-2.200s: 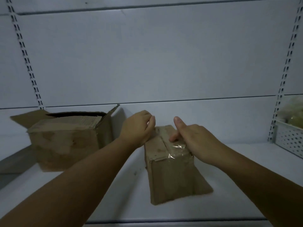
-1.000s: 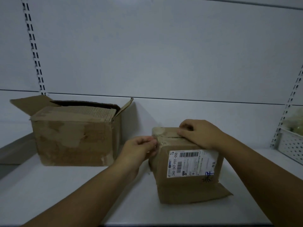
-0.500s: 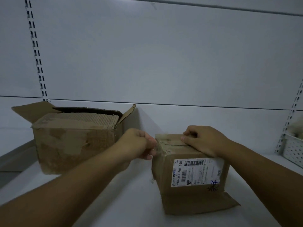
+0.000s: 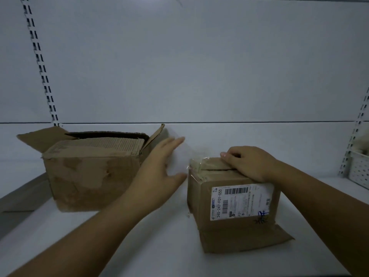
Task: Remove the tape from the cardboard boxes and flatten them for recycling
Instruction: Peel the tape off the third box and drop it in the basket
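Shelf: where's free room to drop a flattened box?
Free: the shelf in front of the open box, and right of the labelled box up to the white basket. Crowded: between the boxes, where the left hand hovers.

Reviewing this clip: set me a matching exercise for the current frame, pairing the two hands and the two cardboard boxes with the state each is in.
Things:
1. left hand
2. right hand
3. small box
4. large box

States:
A. top flaps spread open
B. pressing down on a box top
C. open, fingers spread, touching neither box
D. bears a white barcode label, clear tape at its top corner

Pairs: 1-C, 2-B, 3-D, 4-A
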A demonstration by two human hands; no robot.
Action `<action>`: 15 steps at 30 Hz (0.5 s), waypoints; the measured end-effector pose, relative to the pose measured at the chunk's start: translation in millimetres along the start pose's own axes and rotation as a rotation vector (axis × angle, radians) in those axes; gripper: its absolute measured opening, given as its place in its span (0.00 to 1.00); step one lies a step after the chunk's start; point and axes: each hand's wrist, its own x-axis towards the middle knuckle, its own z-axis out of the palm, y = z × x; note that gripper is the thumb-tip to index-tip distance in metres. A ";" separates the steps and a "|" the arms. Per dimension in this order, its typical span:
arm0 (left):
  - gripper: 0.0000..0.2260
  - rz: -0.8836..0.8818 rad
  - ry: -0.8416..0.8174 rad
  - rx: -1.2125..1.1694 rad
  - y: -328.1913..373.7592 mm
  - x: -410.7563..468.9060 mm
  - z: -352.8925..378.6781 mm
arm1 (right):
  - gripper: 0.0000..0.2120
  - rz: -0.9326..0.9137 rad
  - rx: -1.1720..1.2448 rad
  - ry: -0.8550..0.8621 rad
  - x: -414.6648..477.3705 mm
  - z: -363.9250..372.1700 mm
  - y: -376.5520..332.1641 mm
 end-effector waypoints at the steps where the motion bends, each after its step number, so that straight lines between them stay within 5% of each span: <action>1: 0.26 -0.103 -0.020 -0.072 -3.3 -8.6 3.4 | 0.22 -0.005 -0.003 0.011 0.4 0.2 -0.4; 5: 0.11 -0.417 -0.274 -0.372 -2.9 -23.9 25.3 | 0.23 -0.012 -0.013 0.048 -0.6 3.3 -1.2; 10: 0.03 -0.365 -0.113 -0.491 0.9 -19.0 27.6 | 0.22 -0.006 -0.069 0.108 -1.8 6.2 -2.3; 15: 0.09 -0.307 -0.177 -0.249 8.1 -12.6 15.9 | 0.22 0.022 -0.117 0.129 -1.7 7.9 -3.4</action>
